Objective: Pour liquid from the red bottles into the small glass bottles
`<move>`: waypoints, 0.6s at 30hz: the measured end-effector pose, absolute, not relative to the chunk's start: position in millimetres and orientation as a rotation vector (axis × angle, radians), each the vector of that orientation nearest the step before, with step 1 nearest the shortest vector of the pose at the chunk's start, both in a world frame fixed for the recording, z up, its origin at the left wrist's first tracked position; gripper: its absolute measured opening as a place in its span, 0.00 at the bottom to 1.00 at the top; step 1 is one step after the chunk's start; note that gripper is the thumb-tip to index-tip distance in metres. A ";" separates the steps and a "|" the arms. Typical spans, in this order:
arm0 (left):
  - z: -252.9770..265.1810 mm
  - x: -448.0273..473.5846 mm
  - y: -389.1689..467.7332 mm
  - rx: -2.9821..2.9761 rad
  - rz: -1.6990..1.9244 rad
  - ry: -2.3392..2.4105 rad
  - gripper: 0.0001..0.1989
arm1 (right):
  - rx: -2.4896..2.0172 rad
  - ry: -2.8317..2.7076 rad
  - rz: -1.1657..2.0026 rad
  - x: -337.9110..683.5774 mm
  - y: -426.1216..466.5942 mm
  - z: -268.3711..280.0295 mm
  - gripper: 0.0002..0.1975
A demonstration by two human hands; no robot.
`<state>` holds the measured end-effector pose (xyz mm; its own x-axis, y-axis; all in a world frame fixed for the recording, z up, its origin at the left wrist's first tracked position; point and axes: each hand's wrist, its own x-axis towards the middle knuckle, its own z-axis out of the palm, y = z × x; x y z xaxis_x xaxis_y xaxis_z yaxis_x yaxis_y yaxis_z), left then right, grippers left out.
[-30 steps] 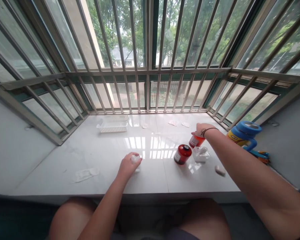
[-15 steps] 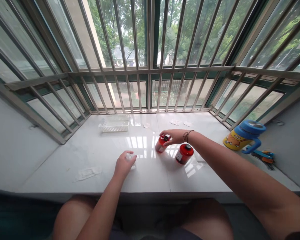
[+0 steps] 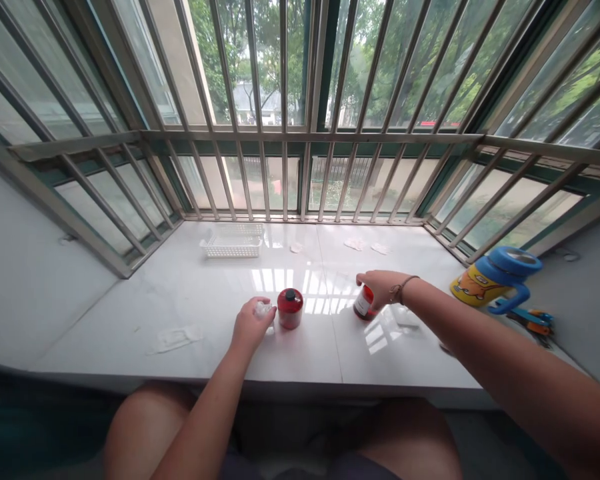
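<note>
My left hand (image 3: 253,325) is closed around a small clear, glass-like object (image 3: 263,309) standing on the white tiled ledge; most of it hides behind my fingers. Just right of that hand, a red see-through bottle (image 3: 290,312) with a black cap stands upright, held by neither hand. Farther right, my right hand (image 3: 379,288) has its fingers wrapped round the top of a second red bottle (image 3: 363,305) with a white label. Its cap is hidden under my palm, and its base appears to be on the ledge.
At the back left sits a white plastic basket (image 3: 233,241). A blue and yellow mug (image 3: 495,275) stands at the right, with blue and orange tools (image 3: 535,321) beside it. Crumpled white scraps (image 3: 355,245) lie near the barred window, and a flat clear wrapper (image 3: 176,339) lies front left.
One red bottle has moved left and nearer, beside my left hand, and my right hand has let go of it. That hand has shifted right onto the other red bottle.
</note>
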<state>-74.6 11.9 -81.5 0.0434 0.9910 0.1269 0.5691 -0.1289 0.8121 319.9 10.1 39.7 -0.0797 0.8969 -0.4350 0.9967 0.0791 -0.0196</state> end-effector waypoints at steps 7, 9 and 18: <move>-79.7 -75.9 12.3 1.764 0.928 1.559 0.18 | 2.141 2.081 -0.175 349.8 26.5 42.9 0.53; -78.7 -75.8 11.9 1.762 0.925 1.555 0.18 | 2.177 1.967 -0.189 367.6 23.2 39.3 0.56; -80.5 -75.4 10.4 1.758 0.951 1.547 0.17 | 2.126 1.744 -0.332 413.9 -2.4 12.4 0.41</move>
<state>-75.4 10.4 -80.5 0.0623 0.9905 0.1226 0.5568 -0.1364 0.8194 413.9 -2.4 12.4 0.2064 0.8901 -0.4064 0.9772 -0.1661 0.1325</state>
